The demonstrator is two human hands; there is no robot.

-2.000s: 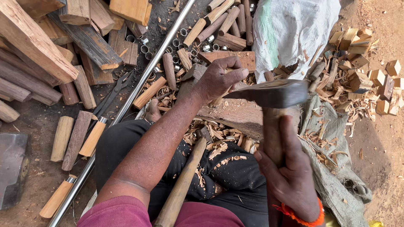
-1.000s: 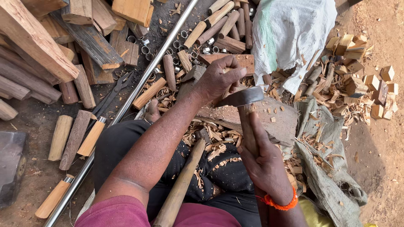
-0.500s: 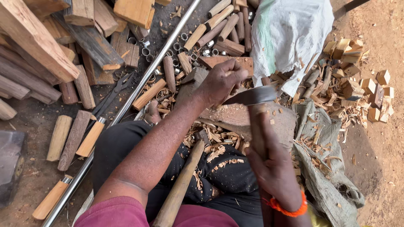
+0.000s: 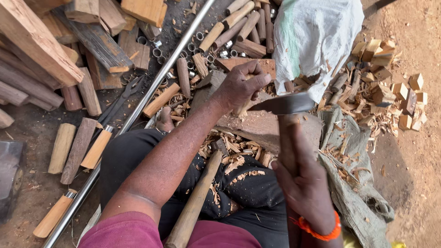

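Observation:
My left hand (image 4: 242, 86) grips a short wooden piece (image 4: 242, 108) and holds it on a wooden chopping block (image 4: 257, 128). My right hand (image 4: 303, 181) is closed around the wooden handle of an adze-like tool. Its steel blade (image 4: 282, 104) sits right beside the held piece, just under my left fingers. An orange band is on my right wrist. Wood shavings (image 4: 234, 154) cover my lap and the block's front.
A long metal pipe (image 4: 133, 117) runs diagonally across the ground. Rough logs and planks (image 4: 55, 50) lie at the left, rounded wooden handles (image 4: 239, 23) and small metal rings (image 4: 202, 41) at the top. A white sack (image 4: 317, 32) and small offcut blocks (image 4: 386, 78) are at the right. A long wooden handle (image 4: 195, 202) rests across my lap.
My right hand brought the tool down from a raised position near the camera until the blade reached the piece. The left hand stayed on the block.

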